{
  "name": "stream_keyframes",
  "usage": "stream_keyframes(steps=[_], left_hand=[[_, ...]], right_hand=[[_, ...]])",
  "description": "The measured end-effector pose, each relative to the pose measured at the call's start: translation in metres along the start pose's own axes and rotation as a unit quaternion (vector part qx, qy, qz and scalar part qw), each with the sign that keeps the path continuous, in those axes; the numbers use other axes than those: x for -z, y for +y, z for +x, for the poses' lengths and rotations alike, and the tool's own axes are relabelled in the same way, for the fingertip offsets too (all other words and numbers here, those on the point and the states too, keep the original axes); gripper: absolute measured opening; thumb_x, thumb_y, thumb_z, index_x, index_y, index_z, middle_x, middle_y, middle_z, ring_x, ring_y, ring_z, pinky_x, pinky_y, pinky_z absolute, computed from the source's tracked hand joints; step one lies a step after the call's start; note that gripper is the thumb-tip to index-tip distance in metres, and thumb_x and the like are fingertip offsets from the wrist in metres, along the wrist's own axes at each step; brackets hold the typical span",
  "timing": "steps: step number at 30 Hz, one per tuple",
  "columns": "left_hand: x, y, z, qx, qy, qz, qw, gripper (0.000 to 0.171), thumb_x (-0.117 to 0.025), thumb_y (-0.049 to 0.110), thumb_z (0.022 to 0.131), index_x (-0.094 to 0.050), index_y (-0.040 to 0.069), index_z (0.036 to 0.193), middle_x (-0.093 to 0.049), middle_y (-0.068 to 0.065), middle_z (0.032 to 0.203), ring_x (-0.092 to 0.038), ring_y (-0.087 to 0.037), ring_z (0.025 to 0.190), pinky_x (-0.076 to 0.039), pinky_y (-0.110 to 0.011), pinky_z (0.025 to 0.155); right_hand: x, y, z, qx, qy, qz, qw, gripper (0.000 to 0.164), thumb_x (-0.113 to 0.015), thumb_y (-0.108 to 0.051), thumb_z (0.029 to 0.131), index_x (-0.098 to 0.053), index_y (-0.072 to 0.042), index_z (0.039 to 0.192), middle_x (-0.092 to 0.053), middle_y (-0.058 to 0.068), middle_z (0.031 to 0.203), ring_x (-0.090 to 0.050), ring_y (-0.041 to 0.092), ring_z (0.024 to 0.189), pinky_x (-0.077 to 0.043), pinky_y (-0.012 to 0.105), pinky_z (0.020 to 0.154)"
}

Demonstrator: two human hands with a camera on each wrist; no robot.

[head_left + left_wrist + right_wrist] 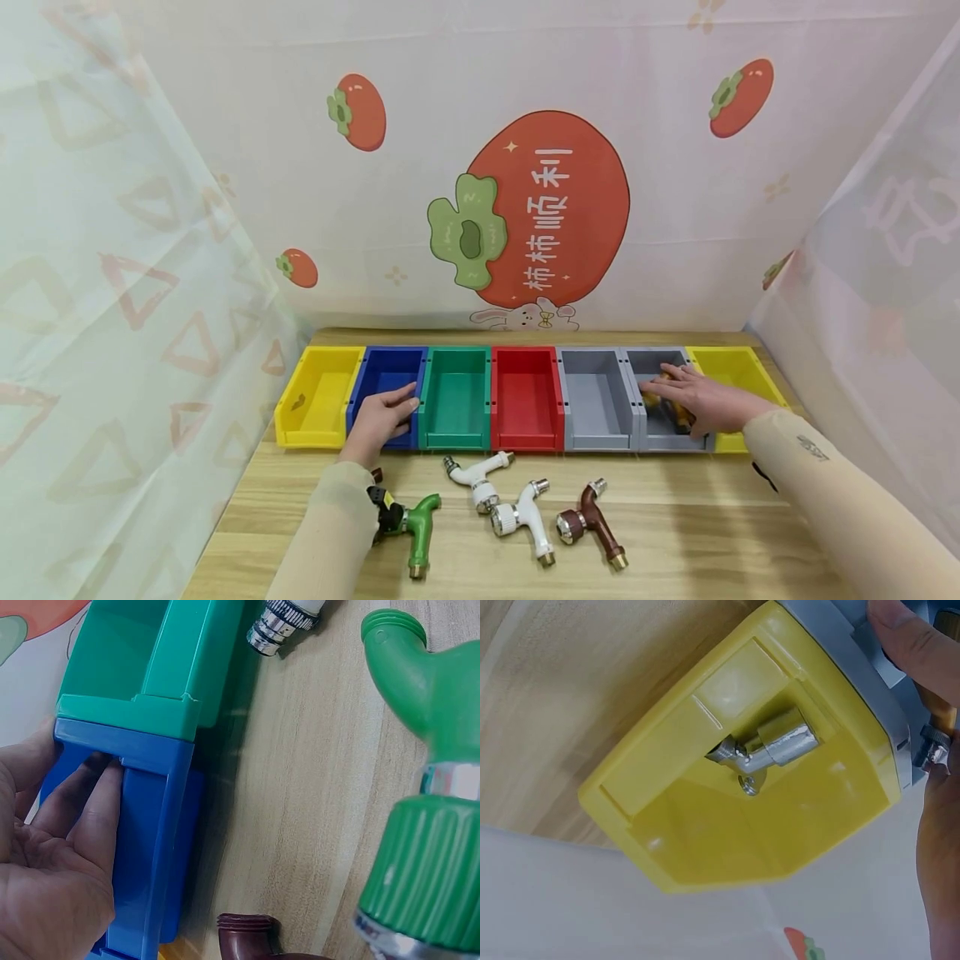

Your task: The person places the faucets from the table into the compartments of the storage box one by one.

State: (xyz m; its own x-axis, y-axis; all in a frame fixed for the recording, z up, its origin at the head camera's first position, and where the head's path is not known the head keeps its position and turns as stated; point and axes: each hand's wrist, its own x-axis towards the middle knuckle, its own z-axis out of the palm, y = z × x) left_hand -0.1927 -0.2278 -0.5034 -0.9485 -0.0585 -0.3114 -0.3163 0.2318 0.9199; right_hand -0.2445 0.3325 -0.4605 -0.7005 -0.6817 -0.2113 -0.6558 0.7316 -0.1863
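Observation:
My left hand [384, 421] is at the blue bin [390, 367], its fingertips right at the wall beside the green bin [459, 379]. In the left wrist view two fingers [94, 814] reach inside the blue bin, under its rim. My right hand [708, 400] is down in the right-hand grey bin [652, 358], fingers and thumb around a yellow-orange tap [678, 412]. Its chrome end and brownish-yellow body show in the right wrist view, partly covered by the hand. A green tap [422, 529] lies on the table near my left forearm.
Two white taps [532, 521] and a maroon tap [597, 525] lie before the bins. The row also holds a red bin [527, 379], another grey bin [596, 383] and yellow end bins [330, 383]. A chrome tap [772, 750] sits in the right-hand yellow bin. A printed cloth hangs behind.

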Motion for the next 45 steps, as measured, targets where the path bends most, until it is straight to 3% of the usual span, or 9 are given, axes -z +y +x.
stream_keyframes(steps=[10,16,23,31,34,37,40,42,45], left_hand=[[0.001,-0.001,0.000,-0.004,0.000,-0.001,1.0000,0.048,-0.063,0.026,0.104,-0.054,0.023,0.151,-0.045,-0.014,0.158,-0.050,-0.036,0.140,-0.049,-0.050,0.105],[0.001,-0.001,0.000,0.001,-0.002,-0.005,1.0000,0.048,-0.063,0.026,0.103,-0.054,0.024,0.151,-0.044,-0.013,0.158,-0.049,-0.036,0.140,-0.048,-0.050,0.105],[0.001,-0.001,0.001,-0.001,0.001,-0.007,1.0000,0.048,-0.063,0.025,0.104,-0.054,0.024,0.150,-0.045,-0.012,0.158,-0.049,-0.035,0.140,-0.049,-0.051,0.105],[0.000,-0.002,0.002,-0.002,0.001,-0.004,1.0000,0.047,-0.063,0.025,0.104,-0.054,0.025,0.150,-0.046,-0.012,0.158,-0.050,-0.034,0.139,-0.049,-0.050,0.105],[0.000,-0.003,0.002,-0.003,0.001,-0.005,1.0000,0.047,-0.063,0.025,0.104,-0.054,0.025,0.150,-0.046,-0.012,0.158,-0.050,-0.034,0.139,-0.049,-0.050,0.105],[0.000,-0.003,0.002,-0.004,0.001,-0.004,1.0000,0.047,-0.063,0.025,0.104,-0.054,0.025,0.150,-0.045,-0.012,0.158,-0.050,-0.034,0.140,-0.049,-0.050,0.105],[0.000,-0.003,0.003,-0.003,0.000,-0.004,1.0000,0.048,-0.063,0.025,0.104,-0.054,0.024,0.151,-0.045,-0.012,0.158,-0.050,-0.034,0.140,-0.049,-0.050,0.105],[0.001,-0.004,0.003,-0.004,-0.001,-0.004,1.0000,0.048,-0.063,0.026,0.104,-0.053,0.024,0.151,-0.044,-0.012,0.159,-0.049,-0.035,0.140,-0.049,-0.050,0.105],[0.001,-0.005,0.005,-0.004,-0.003,-0.006,1.0000,0.048,-0.063,0.026,0.104,-0.053,0.025,0.151,-0.044,-0.012,0.159,-0.049,-0.035,0.140,-0.049,-0.050,0.105]], right_hand=[[0.002,-0.001,0.001,0.001,-0.012,0.007,1.000,0.104,-0.092,0.001,0.069,-0.039,-0.011,0.158,-0.045,0.023,0.155,-0.026,0.057,0.145,-0.055,0.057,0.094],[0.002,-0.006,-0.002,0.010,0.008,-0.009,1.000,0.097,-0.092,-0.005,0.071,-0.043,-0.006,0.154,-0.045,0.028,0.153,-0.040,0.055,0.138,-0.052,0.059,0.098],[0.001,-0.009,-0.016,-0.008,0.047,-0.043,0.998,0.085,-0.088,-0.019,0.079,-0.047,-0.006,0.152,-0.050,0.029,0.148,-0.054,0.048,0.130,-0.060,0.047,0.083],[-0.007,-0.013,-0.028,0.021,0.136,-0.060,0.989,0.074,-0.083,-0.023,0.087,-0.049,-0.008,0.151,-0.054,0.027,0.145,-0.058,0.046,0.126,-0.062,0.047,0.074],[-0.012,-0.017,-0.029,0.040,0.169,-0.064,0.983,0.078,-0.085,-0.023,0.085,-0.048,-0.011,0.153,-0.054,0.022,0.147,-0.056,0.045,0.129,-0.061,0.051,0.081],[-0.014,-0.024,-0.029,0.049,0.177,-0.065,0.981,0.084,-0.087,-0.025,0.082,-0.047,-0.014,0.155,-0.053,0.016,0.151,-0.051,0.046,0.133,-0.055,0.058,0.094],[-0.016,-0.032,-0.028,0.044,0.157,-0.054,0.985,0.091,-0.088,-0.028,0.080,-0.042,-0.018,0.158,-0.045,0.011,0.158,-0.044,0.045,0.141,-0.046,0.061,0.105],[-0.017,-0.036,-0.028,0.041,0.145,-0.046,0.987,0.095,-0.088,-0.029,0.079,-0.038,-0.019,0.160,-0.039,0.009,0.162,-0.038,0.042,0.146,-0.033,0.057,0.118],[-0.020,-0.040,-0.027,0.053,0.152,-0.048,0.986,0.098,-0.090,-0.029,0.076,-0.039,-0.017,0.159,-0.036,0.008,0.164,-0.029,0.035,0.152,-0.008,0.038,0.128]])
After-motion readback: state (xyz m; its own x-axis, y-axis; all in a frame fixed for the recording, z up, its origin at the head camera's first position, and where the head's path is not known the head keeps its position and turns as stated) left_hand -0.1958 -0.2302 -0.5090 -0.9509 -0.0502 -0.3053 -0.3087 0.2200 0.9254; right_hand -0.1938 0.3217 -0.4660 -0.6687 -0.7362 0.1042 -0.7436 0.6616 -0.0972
